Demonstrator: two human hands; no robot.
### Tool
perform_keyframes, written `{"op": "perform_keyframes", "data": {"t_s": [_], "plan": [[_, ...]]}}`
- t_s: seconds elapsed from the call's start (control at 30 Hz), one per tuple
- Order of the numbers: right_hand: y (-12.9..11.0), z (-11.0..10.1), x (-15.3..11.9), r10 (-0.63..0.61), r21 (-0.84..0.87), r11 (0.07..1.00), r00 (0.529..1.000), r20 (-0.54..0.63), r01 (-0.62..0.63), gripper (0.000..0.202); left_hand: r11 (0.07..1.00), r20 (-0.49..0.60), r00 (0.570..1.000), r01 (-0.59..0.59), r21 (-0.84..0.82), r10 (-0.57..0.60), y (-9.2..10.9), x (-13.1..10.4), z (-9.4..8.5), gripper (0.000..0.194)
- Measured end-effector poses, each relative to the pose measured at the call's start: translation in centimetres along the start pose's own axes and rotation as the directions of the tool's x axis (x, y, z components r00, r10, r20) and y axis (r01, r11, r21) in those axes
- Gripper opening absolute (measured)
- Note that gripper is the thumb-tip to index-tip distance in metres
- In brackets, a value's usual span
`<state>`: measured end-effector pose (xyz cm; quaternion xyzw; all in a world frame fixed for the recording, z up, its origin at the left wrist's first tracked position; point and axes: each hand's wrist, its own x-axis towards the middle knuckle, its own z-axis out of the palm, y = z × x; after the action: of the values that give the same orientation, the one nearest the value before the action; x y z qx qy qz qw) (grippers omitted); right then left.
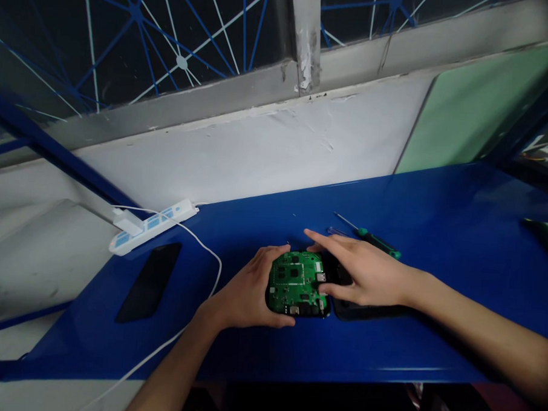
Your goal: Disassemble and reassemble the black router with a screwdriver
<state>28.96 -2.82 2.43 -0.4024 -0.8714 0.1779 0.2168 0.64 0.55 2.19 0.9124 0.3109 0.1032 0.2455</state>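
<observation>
A green circuit board (pixel 293 276) with chips and metal ports lies face up in a black plastic case (pixel 326 314) on the blue table. My left hand (pixel 252 289) wraps around the left side of the case, fingers at the far edge and thumb at the near edge. Over the board's right side reaches my right hand (pixel 366 270), its fingers spread and its thumb touching the edge by a metal port. Beneath that hand is another black plastic piece (pixel 355 312), partly hidden. A green-and-black screwdriver (pixel 376 241) rests just beyond my right hand.
To the left, a black phone (pixel 148 282) lies near a white power strip (pixel 152 227) with a plugged-in adapter. A white cable (pixel 217 257) runs behind my left wrist. Behind the blue table (pixel 271 357) stands a white wall, with a green panel (pixel 478 111) at right.
</observation>
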Motion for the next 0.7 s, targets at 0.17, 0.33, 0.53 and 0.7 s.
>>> {"op": "perform_keyframes", "data": {"t_s": [0.17,0.33,0.53,0.7], "plan": [[-0.02,-0.02,-0.01,0.005,-0.002,1.0,1.0,-0.006,-0.005,0.086,0.999,-0.003,1.0,0.03,-0.011,-0.03,0.12,0.05,-0.18,0.12],[-0.04,-0.02,-0.07,0.011,-0.045,0.999,1.0,0.008,-0.011,0.081,0.998,0.02,0.998,0.062,0.015,-0.062,0.26,0.14,-0.41,0.12],[-0.01,0.14,0.0,0.002,-0.067,0.998,1.0,0.005,-0.002,0.079,0.997,0.029,0.998,0.063,0.033,-0.064,0.37,0.24,-0.58,0.118],[-0.04,0.12,0.02,-0.006,-0.076,0.997,1.0,-0.006,0.006,0.078,0.997,0.027,0.997,0.075,0.019,-0.076,0.27,0.26,-0.47,0.116]]}}
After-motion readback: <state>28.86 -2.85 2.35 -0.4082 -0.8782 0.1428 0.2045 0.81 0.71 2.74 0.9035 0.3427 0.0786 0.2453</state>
